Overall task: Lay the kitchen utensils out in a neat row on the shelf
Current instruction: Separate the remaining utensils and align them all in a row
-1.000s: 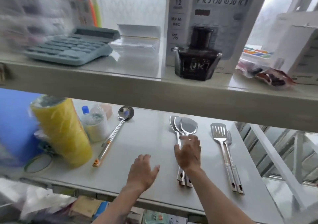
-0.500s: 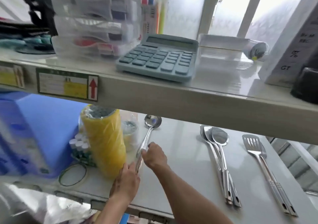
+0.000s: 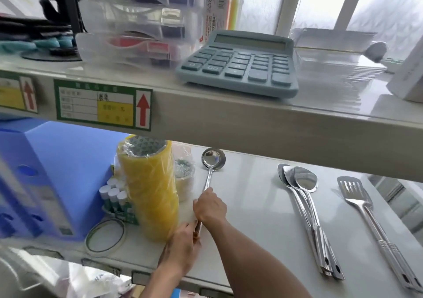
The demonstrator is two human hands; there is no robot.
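A steel ladle lies on the white lower shelf, bowl toward the back, almost straight front to back. My right hand grips the middle of its handle. My left hand holds the handle's near end at the shelf's front. To the right lie stacked steel spoons, their handles pointing toward me. Further right lie slotted turners, stacked and roughly parallel to the spoons.
A tall yellow tape stack stands just left of the ladle, with a smaller wrapped roll behind it, glue sticks, a blue file box and a loose ring. The upper shelf overhangs, carrying a calculator.
My right hand left the spoons and both hands moved left to the ladle. The ladle's handle has swung from slanted to nearly straight. The view shifted left.
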